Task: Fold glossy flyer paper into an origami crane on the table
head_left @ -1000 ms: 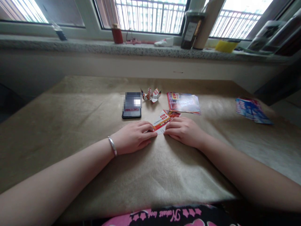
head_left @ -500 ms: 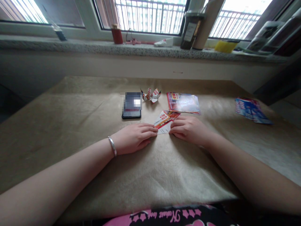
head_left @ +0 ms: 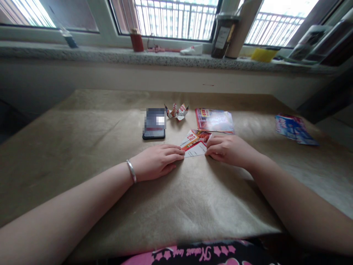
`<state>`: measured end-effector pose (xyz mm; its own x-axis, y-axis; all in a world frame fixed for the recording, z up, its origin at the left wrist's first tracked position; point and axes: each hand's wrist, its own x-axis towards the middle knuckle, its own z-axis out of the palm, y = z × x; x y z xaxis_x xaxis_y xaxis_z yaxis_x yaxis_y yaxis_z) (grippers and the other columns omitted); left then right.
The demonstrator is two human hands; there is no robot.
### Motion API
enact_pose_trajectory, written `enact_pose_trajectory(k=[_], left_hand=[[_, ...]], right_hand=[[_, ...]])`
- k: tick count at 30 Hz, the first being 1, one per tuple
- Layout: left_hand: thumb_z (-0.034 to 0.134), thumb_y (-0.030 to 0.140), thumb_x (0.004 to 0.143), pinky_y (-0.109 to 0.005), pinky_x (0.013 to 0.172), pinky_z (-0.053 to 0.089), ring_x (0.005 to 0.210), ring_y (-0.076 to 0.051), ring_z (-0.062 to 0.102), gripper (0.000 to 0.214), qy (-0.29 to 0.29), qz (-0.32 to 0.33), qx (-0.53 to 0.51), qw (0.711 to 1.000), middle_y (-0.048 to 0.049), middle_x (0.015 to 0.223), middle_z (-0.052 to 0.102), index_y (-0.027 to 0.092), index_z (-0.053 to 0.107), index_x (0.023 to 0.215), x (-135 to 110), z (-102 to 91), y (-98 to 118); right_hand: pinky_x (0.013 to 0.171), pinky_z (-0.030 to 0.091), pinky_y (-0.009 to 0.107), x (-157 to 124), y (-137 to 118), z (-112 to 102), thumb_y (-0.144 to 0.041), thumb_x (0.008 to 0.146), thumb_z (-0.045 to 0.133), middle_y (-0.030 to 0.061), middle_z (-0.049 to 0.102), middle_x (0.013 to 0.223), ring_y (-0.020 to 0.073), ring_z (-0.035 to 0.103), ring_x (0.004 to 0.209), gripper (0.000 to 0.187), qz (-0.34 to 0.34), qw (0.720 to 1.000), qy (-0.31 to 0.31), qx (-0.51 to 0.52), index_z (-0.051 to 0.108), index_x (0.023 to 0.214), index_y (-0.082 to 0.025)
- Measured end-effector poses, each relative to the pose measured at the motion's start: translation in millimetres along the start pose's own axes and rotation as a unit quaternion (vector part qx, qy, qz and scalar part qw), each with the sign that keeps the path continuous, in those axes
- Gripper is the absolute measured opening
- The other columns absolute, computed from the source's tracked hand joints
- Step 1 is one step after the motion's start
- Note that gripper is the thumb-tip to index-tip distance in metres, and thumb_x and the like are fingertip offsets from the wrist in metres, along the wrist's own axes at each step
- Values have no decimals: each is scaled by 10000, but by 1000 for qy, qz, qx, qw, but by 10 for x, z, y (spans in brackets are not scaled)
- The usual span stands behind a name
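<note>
The left hand (head_left: pixel 160 158) has its fingers over the left corner of the paper (head_left: pixel 193 149), though whether it grips cannot be told; the right hand (head_left: pixel 231 151) is pinched on the right corner. The paper lies between them, its orange-and-white print bearing red badges too small to read. Beyond the paper to its left are the phone (head_left: pixel 154 134) and a folded figure (head_left: pixel 181 112); beyond to its right, a stack (head_left: pixel 216 120) with a number on yellow. Flyers (head_left: pixel 292 127) lie well right of it; farthest beyond, a jar (head_left: pixel 221 39) has a white label and looks dark inside.
</note>
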<state>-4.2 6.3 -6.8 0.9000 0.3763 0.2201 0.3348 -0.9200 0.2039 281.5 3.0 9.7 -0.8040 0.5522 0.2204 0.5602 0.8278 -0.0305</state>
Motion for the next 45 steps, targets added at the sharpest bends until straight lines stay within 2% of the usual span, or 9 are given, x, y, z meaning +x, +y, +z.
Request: enact_pose_trajectory(k=[16, 27, 36, 39, 41, 45], left_hand=[[446, 172, 888, -383, 1003, 449, 1184, -201, 509, 331, -6, -1, 1, 1000, -81, 1252, 575, 172, 543, 1204, 12, -2, -1], [448, 175, 888, -394, 1018, 431, 1199, -204, 494, 328, -14, -6, -15, 1000, -88, 1268, 560, 175, 542, 1203, -3, 1, -21], [445, 187, 890, -397, 971, 459, 1139, -216, 518, 321, -4, -1, -9, 1000, -92, 1232, 582, 174, 563, 1188, -5, -11, -12], [442, 184, 894, -364, 891, 490, 1017, -201, 554, 279, 2, 19, -25, 1000, -82, 1141, 629, 192, 612, 1115, 10, -48, 21], [441, 185, 902, -326, 848, 496, 956, -183, 562, 256, -3, 44, -51, 998, -74, 1103, 644, 206, 636, 1066, 26, -64, 53], [451, 219, 911, -333, 916, 471, 1026, -185, 551, 273, -2, 46, -60, 997, -75, 1153, 622, 206, 595, 1142, 59, -43, 111]], right_hand=[[646, 440, 240, -88, 60, -61, -131, 778, 553, -40, 714, 884, 119, 645, 759, 200, 48, 999, -24, -7, 704, 778, -262], [666, 447, 243, -100, 69, -67, -121, 771, 544, -47, 719, 889, 118, 650, 770, 204, 43, 998, -35, 9, 697, 760, -255], [647, 426, 259, -145, 82, -25, -174, 780, 533, -11, 706, 846, 147, 631, 749, 161, 102, 993, -30, -59, 680, 757, -234], [658, 431, 269, -97, 48, 45, -210, 817, 514, 22, 693, 834, 164, 621, 762, 167, 137, 988, -2, -68, 681, 828, -216], [691, 443, 284, -49, 8, 89, -271, 852, 502, 49, 690, 882, 177, 617, 790, 210, 154, 985, 25, -68, 681, 942, -208], [800, 467, 340, 46, -70, 155, -372, 857, 528, 84, 652, 1032, 214, 592, 907, 303, 151, 988, 21, -32, 653, 1072, -201]])
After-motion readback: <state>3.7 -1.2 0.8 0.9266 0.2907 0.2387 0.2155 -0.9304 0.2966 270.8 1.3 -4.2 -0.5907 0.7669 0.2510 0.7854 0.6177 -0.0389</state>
